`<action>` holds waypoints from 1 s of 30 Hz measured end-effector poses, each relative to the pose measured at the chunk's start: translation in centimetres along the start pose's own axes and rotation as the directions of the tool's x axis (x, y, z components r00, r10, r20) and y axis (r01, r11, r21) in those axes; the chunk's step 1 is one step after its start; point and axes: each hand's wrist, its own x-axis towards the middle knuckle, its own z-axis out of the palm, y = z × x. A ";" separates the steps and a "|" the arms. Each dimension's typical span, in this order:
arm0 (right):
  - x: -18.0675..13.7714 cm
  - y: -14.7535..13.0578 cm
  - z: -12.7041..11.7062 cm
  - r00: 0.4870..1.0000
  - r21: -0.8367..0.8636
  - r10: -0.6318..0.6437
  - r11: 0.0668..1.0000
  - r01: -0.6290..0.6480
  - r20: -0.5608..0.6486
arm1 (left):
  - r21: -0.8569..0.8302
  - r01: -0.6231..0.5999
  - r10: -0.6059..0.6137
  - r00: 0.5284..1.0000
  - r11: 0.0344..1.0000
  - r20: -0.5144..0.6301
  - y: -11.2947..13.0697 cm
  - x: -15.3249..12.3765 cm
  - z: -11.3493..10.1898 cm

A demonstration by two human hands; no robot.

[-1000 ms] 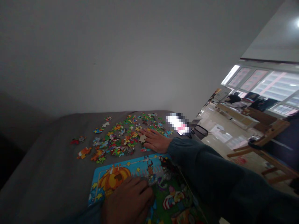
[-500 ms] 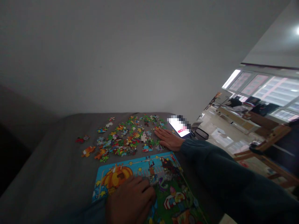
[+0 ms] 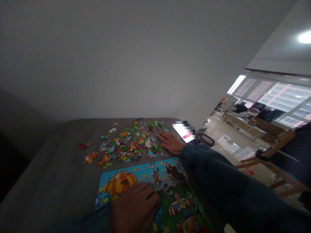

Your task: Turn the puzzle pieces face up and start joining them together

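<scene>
A colourful jigsaw board (image 3: 126,176) with a pumpkin picture lies on the grey table (image 3: 48,181) near me. My left hand (image 3: 134,210) rests flat on its near part, fingers loosely bent, holding nothing I can see. Beyond the board lies a spread of several loose puzzle pieces (image 3: 126,145). My right hand (image 3: 171,142) lies flat on the table at the right edge of that spread, fingers stretched out over the pieces. A pale face-down piece (image 3: 148,143) sits just left of its fingertips.
A lit phone (image 3: 184,132) lies on the table's far right corner, just past my right hand. Stray pieces (image 3: 90,157) lie off to the left. A plain wall stands behind. Right of the table the floor drops away to wooden furniture (image 3: 274,161) and windows.
My right hand slid right, off the middle of the loose pieces to their right edge, leaving the pale piece it covered. My left hand stayed on the board.
</scene>
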 end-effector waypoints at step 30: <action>3.0 -6.6 -3.1 0.945 0.432 -0.049 0.881 0.193 -0.324 | 0.006 -0.015 0.015 0.999 1.000 0.030 -0.5 0.0 0.6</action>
